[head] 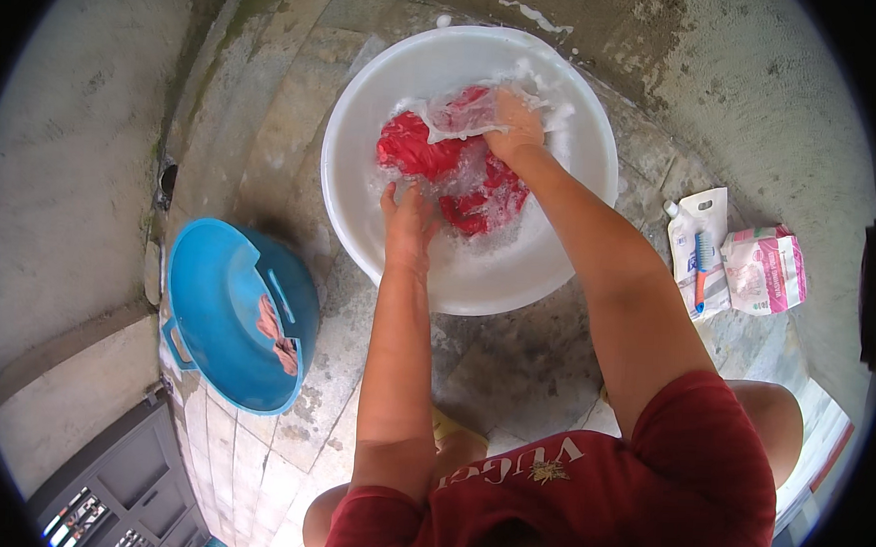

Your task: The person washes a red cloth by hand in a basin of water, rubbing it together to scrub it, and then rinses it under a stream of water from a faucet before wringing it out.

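Note:
A large white plastic basin [352,226] stands on the floor in front of me, holding sudsy water and wet red cloth [421,147]. Water splashes up around the cloth, and foam floats by the far right wall. My left hand [410,217] is at the near left of the cloth, fingers apart and nothing seen in them. My right hand [519,123] is at the cloth's far right side. Splashing water covers its fingertips, so whether it grips the cloth is hidden.
A blue plastic tub [217,300] with a pinkish cloth [277,332] inside stands at left. On the right, a blue-and-orange brush [700,270] lies on a white spouted pouch [686,226] beside a pink-and-white packet [764,269]. Concrete walls [754,89] border the wet stone floor [283,120].

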Available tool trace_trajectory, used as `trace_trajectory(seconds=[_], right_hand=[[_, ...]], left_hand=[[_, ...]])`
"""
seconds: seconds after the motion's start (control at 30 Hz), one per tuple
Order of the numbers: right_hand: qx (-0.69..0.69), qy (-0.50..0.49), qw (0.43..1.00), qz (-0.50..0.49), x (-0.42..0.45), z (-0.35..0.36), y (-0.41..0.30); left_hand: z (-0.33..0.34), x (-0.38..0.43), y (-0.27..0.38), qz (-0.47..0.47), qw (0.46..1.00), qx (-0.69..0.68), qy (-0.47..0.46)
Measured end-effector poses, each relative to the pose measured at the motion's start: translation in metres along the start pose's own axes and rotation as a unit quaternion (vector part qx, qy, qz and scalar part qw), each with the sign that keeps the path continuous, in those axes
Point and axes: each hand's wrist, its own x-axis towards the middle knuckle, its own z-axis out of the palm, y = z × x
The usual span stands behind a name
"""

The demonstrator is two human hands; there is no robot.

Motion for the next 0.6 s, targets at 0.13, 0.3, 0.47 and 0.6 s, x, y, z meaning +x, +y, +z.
trace_trajectory(seconds=[0.13,0.3,0.47,0.6], right_hand=[[0.204,-0.179,0.951,-0.148,-0.072,-0.035,-0.084],[0.318,-0.162,0.905,-0.23,-0.161,-0.061,-0.11],[0.282,-0.056,0.935,-0.209,-0.17,-0.043,-0.107],[0.318,-0.012,0.943,-0.101,-0.113,-0.026,-0.117]], left_hand=[[-0.023,0.042,0.013,-0.018,0.976,-0.188,-0.112],[-0.045,0.053,0.028,-0.026,0.858,-0.279,-0.429],[-0.025,0.037,0.015,-0.003,0.903,-0.272,-0.332],[-0.025,0.021,-0.001,0.084,0.904,-0.357,-0.221]])
